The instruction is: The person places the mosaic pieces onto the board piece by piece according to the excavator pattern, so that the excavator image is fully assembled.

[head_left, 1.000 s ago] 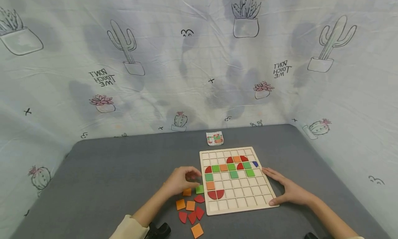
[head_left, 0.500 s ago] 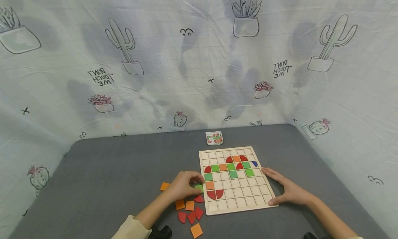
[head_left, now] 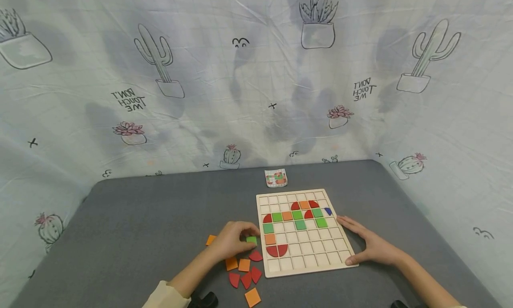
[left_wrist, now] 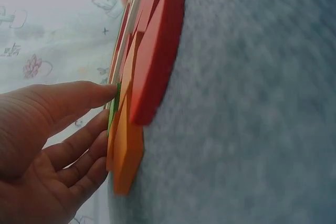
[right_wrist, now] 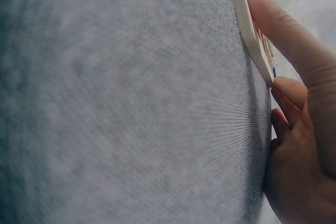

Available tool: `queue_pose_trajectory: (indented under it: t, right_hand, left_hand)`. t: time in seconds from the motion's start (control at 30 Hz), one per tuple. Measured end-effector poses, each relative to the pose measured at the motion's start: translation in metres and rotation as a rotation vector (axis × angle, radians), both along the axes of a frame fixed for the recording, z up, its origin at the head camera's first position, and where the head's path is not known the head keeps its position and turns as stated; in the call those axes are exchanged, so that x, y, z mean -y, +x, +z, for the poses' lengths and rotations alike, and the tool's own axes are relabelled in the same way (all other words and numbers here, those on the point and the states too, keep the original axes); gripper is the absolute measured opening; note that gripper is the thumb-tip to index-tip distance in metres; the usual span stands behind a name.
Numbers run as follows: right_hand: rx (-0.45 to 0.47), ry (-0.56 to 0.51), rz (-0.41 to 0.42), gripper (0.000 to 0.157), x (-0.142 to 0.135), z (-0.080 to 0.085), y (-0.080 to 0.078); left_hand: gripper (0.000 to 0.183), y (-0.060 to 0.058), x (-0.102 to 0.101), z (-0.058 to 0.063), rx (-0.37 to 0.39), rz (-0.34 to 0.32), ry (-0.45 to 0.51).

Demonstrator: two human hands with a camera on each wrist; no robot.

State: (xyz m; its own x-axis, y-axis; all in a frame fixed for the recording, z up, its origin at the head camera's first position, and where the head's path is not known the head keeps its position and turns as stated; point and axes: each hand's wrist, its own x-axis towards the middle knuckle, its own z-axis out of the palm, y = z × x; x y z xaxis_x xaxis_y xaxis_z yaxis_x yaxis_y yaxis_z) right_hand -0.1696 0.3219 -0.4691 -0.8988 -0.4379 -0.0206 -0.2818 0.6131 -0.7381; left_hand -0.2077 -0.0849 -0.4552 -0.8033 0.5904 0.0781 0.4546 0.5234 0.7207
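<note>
In the head view, my left hand [head_left: 230,243] pinches a green square tile [head_left: 251,240] between thumb and fingers, just left of the wooden grid board [head_left: 316,259]. The left wrist view shows the thumb [left_wrist: 97,94] against the edge of that tile. My right hand [head_left: 372,245] lies spread at the board's right side, its thumb [right_wrist: 289,30] resting on the near right corner and its straight fingers along the edge. Red quarter-circles, green squares, orange squares and a blue piece [head_left: 328,211] sit in cells of the board.
Loose orange squares [head_left: 244,265] and red quarter-circle pieces [head_left: 234,280] lie near my left forearm. A printed pattern card [head_left: 276,178] lies beyond the board on the grey table [head_left: 160,210]. A cactus-print curtain [head_left: 240,76] surrounds the table.
My left hand has come down on the green tile, taken hold of it and drawn it slightly left, away from the board's edge. The right hand stays in place.
</note>
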Motion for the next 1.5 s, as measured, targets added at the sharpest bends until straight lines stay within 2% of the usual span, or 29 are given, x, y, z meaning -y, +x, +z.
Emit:
queue_pose_trajectory:
  t: [0.4,0.7,1.0,1.23,1.5]
  right_hand:
    - [-0.013,0.014,-0.001,0.099,-0.0002,-0.0001,0.0016]
    - [-0.026,0.027,0.001,0.100,-0.0003,-0.0002,0.0017]
    - [-0.012,0.028,-0.007,0.100,0.0006,0.0005,0.0010]
    - [0.001,0.017,-0.008,0.100,0.0011,0.0013,0.0007]
    - [-0.013,0.027,-0.002,0.100,0.0013,0.0005,0.0002]
  left_hand:
    - [0.026,0.0007,0.0056,-0.0025,-0.014,0.020,-0.026]
    - [0.027,0.0011,0.0078,-0.0036,-0.054,0.045,-0.020]
    - [0.028,0.0020,0.0104,-0.0026,-0.021,0.050,0.036]
    - [0.025,-0.0002,0.0100,-0.0020,-0.020,0.079,0.056]
    - [0.026,-0.0029,0.0026,0.0022,-0.009,0.078,0.079]
